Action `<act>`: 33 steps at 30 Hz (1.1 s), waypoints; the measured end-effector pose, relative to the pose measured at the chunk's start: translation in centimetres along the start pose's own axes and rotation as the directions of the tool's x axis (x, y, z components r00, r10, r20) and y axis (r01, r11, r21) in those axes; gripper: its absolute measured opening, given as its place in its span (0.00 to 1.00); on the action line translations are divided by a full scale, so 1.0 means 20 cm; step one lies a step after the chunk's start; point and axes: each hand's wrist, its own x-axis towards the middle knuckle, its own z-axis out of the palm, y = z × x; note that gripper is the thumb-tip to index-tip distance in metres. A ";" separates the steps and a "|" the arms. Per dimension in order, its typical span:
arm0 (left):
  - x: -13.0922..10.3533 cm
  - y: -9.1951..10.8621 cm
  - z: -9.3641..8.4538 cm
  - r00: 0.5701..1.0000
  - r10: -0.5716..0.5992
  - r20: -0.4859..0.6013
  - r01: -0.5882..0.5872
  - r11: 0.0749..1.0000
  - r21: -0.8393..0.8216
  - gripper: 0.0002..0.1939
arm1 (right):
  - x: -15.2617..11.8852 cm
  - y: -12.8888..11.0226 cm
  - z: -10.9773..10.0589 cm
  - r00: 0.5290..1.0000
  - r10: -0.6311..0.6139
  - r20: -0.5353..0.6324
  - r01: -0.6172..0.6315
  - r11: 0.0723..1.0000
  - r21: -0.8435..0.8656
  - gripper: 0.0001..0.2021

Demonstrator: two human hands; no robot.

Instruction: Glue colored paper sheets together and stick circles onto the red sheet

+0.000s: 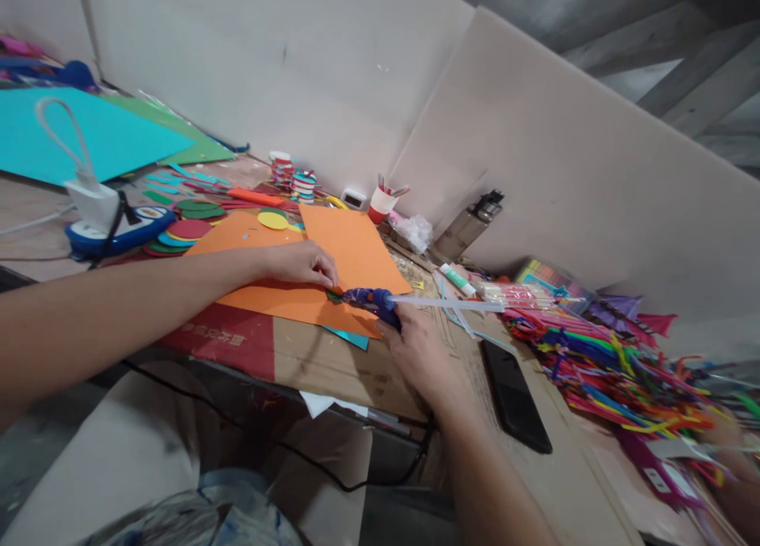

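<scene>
My right hand (419, 348) is wrapped around a blue hot glue gun (385, 305), and a long translucent glue stick (451, 301) sticks out of its back end. The gun's nozzle points left, at a small dark green piece (333, 297) on the orange paper (285, 299). My left hand (304, 263) rests on that paper, fingers bent and pinched together at the green piece's edge; the fingertips partly hide what they grip. Another orange sheet (359, 249) lies just behind both hands. Under the front edge of the paper, a blue sheet corner (350, 339) shows.
A black phone (515, 396) lies right of my right hand, beside bundles of colourful pipe cleaners (599, 364). Paper discs (190, 229) and a power strip (127, 228) are on the left. A black cable (321, 471) hangs below the table edge. A person's arm (727, 467) shows far right.
</scene>
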 end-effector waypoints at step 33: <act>0.05 0.08 0.06 0.974 -0.205 -0.099 0.213 0.973 0.083 0.08 | 0.23 0.54 -0.03 0.749 0.636 -0.188 -0.567 0.761 0.316 0.19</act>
